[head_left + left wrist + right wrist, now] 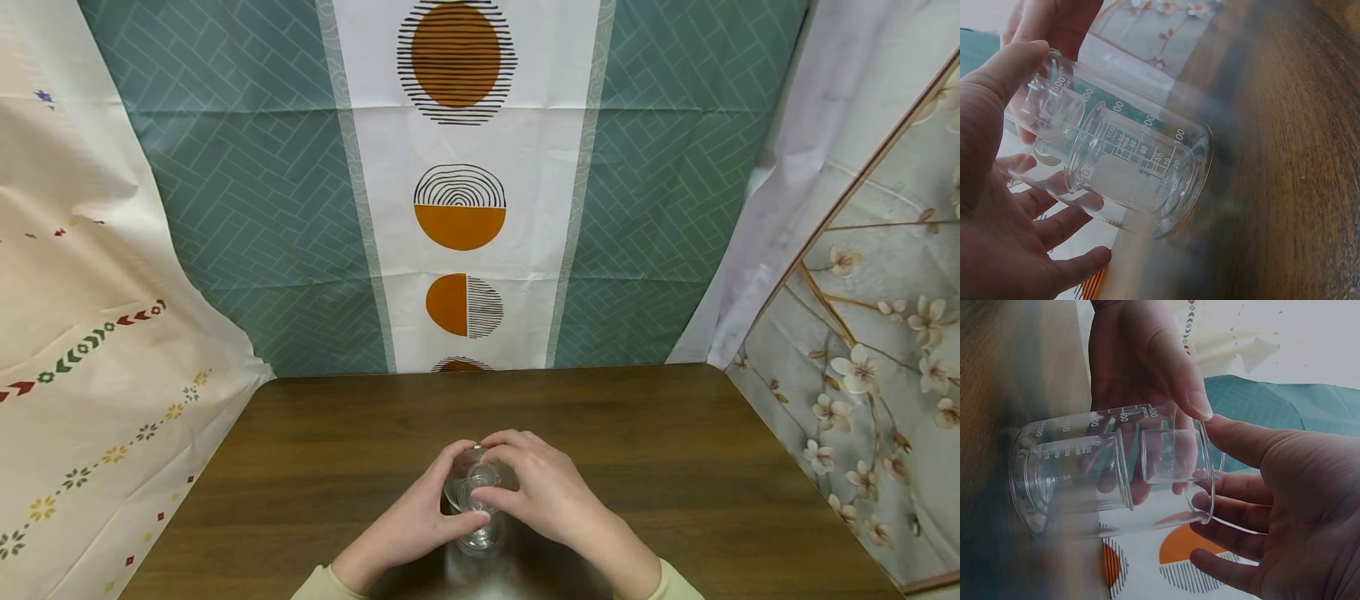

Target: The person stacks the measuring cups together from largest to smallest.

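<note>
A large clear glass beaker with white graduations stands upright on the table. Inside it, at the bottom, sits a medium beaker with its own white scale. A small glass beaker hangs within the large one's mouth, its base just above the medium beaker's rim. My right hand reaches over the top and pinches the small beaker near its rim between thumb and fingers. My left hand grips the large beaker, thumb at the near rim and fingers round the far side.
The brown wooden table spreads around the glassware. Behind it hangs a green and white cloth with orange circles. A cream patterned cloth drapes on the left, and a floral one on the right.
</note>
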A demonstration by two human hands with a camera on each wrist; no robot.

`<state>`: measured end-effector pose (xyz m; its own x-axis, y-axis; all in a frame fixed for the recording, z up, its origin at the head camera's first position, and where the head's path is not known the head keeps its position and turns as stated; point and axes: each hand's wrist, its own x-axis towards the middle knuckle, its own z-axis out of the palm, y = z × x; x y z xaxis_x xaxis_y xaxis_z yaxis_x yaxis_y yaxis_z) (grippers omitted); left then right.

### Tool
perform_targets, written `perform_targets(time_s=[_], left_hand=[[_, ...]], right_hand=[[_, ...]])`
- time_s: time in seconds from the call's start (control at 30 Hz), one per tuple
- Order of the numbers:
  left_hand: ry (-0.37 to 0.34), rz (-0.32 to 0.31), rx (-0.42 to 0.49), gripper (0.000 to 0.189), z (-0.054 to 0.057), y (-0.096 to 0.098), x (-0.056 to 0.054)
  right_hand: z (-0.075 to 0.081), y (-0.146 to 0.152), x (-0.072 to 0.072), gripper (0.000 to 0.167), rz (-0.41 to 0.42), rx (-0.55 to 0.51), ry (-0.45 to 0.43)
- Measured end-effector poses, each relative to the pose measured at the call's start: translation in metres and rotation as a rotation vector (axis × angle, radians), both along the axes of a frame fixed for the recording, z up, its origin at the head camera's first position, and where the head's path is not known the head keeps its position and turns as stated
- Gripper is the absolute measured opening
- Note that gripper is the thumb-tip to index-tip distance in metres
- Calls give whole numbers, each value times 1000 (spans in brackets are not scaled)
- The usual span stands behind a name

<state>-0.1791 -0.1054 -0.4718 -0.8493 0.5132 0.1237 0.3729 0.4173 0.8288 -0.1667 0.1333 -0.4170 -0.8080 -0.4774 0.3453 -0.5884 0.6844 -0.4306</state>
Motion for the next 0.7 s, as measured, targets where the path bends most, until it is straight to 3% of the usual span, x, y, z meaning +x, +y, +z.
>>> perform_targets(time_s=[0.7], left_hand=[[10, -18, 23, 83, 0, 0, -1]], right_hand=[[-3, 0, -1, 32, -44, 71, 19]])
